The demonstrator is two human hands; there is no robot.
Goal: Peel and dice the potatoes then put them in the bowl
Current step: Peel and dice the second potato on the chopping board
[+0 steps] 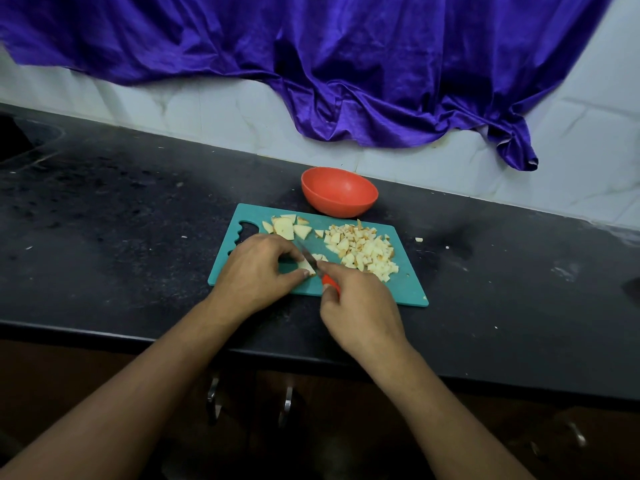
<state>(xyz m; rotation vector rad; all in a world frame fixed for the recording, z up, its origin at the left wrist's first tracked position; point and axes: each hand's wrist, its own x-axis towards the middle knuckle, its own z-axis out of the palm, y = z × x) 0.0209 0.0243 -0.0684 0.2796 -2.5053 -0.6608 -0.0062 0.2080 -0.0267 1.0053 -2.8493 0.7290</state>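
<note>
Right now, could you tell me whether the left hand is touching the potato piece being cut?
Touching. The head view shows the left hand pinching the potato piece, no gap between them, beside the knife in the right hand.

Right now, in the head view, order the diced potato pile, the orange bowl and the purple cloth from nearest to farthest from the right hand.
1. Diced potato pile: on the cutting board, just beyond the right hand.
2. Orange bowl: behind the board, on the counter.
3. Purple cloth: hanging against the back wall.
</note>
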